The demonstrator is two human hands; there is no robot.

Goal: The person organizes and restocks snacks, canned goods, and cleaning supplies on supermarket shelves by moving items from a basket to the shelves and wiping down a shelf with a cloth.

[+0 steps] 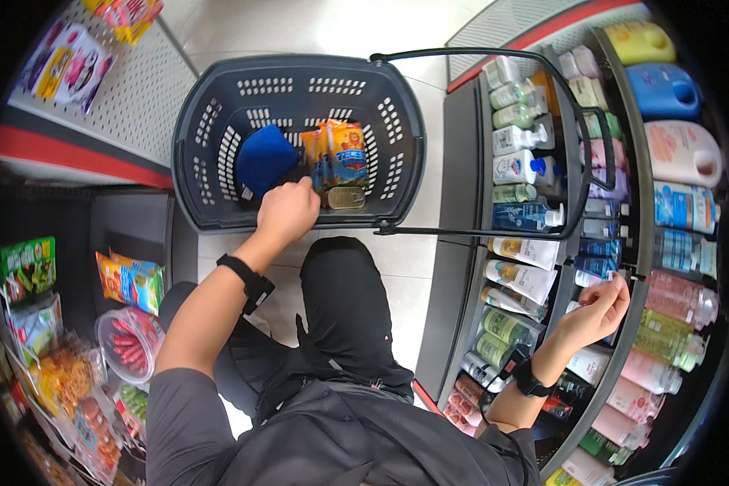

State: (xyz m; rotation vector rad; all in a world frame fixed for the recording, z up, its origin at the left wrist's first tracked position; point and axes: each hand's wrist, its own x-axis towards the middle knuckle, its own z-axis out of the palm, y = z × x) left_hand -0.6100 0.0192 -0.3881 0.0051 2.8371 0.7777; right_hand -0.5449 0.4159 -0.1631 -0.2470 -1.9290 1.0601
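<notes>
A dark plastic shopping basket point(215, 79) stands on the floor before me, its black handle point(574, 200) swung out to the right. Inside lie a folded blue item point(268, 157), several orange-and-blue snack packets point(346, 155) and a flat pull-tab tin point(346, 198). My left hand point(288, 209) reaches over the basket's near rim, fingers curled downward between the blue item and the tin. What its fingers hold, if anything, is hidden. At the right-hand shelving, my right hand point(598, 313) is beside small bottles and tubes, fingers bent; its grip is unclear.
Pump bottles point(513, 167) and squeeze tubes point(519, 276) fill the right shelves, with large jugs point(683, 152) on the level above. On the left are snack bags point(130, 282) and a clear plastic tub point(129, 343) of red-wrapped sticks. My bent knee point(343, 273) is close to the basket.
</notes>
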